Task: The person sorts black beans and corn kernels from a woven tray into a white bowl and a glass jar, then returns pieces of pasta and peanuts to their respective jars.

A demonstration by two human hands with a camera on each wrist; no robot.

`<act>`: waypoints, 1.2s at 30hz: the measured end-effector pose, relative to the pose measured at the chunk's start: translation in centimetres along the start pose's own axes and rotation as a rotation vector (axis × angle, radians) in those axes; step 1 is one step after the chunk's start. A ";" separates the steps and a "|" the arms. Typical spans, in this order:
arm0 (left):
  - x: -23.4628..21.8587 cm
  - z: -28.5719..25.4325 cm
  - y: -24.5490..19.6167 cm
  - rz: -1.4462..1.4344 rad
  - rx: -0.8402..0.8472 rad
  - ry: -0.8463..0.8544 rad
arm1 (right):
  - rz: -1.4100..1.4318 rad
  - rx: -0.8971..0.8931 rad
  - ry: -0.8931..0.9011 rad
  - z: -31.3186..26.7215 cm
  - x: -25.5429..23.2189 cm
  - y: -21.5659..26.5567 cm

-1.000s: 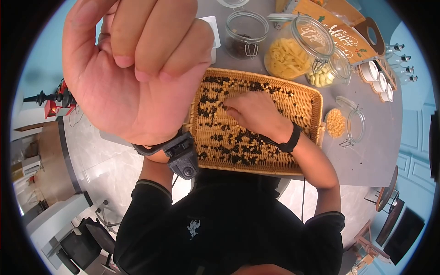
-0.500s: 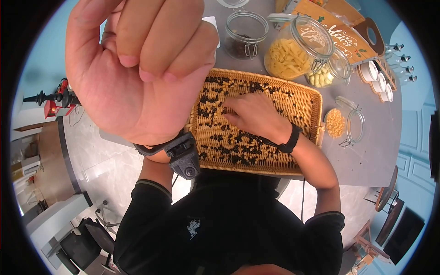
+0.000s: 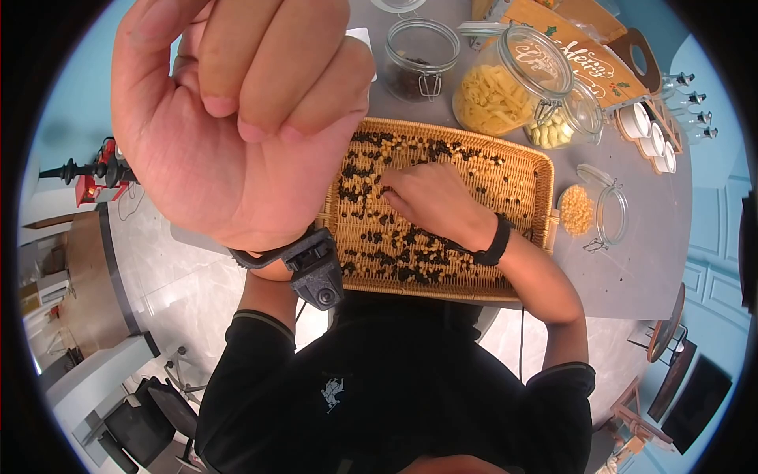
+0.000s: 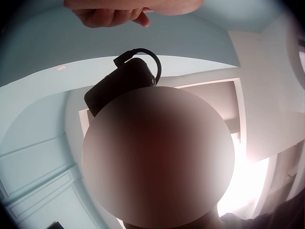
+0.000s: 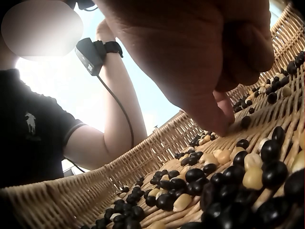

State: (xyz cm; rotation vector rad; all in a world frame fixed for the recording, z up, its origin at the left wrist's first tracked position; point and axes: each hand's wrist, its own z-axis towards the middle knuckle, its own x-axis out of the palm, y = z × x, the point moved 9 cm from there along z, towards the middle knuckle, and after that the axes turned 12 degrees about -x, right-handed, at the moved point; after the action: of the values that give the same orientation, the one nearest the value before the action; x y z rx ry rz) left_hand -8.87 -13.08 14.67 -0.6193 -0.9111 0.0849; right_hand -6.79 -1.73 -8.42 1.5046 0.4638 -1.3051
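In the head view my left hand is raised close to the camera, palm side showing, fingers curled toward the palm and nothing visible in them. The left wrist view has this hand at its top edge. My right hand is down inside a wicker basket strewn with black beans and pale yellow beans. Seen from the right wrist, the thumb and forefinger of the right hand come together low at the weave, beside a single black bean; I cannot tell whether they pinch one.
Behind the basket stand a glass jar of pasta, a jar with dark contents and a smaller jar of pale pieces. An open jar of yellow beans lies to the right. White cups and a wooden crate stand farther back.
The right hand stays over the same part of the basket; its thumb and forefinger have drawn closer together. My left hand has shifted slightly to the right and stays raised.
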 end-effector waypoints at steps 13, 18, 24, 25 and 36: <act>0.0 0.0 0.3 0.007 0.003 -0.010 | -0.071 -0.042 0.041 0.1 0.2 0.7; 0.1 0.1 0.3 0.006 0.001 -0.007 | -0.198 -0.043 0.088 -0.1 0.4 0.7; 0.2 0.0 0.1 0.008 0.005 -0.011 | 0.081 0.074 0.074 -0.4 -1.1 0.0; 0.2 0.0 0.1 0.009 0.005 -0.013 | 0.157 0.084 0.062 -0.4 -1.1 -0.1; 0.2 0.0 0.0 0.003 0.018 -0.017 | 1.699 0.471 0.106 -0.9 1.8 -0.2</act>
State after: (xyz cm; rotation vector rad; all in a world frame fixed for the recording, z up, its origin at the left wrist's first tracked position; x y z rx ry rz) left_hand -8.73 -13.03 14.81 -0.6046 -0.9254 0.1013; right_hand -5.94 -1.48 -10.21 1.5668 -1.0026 0.0718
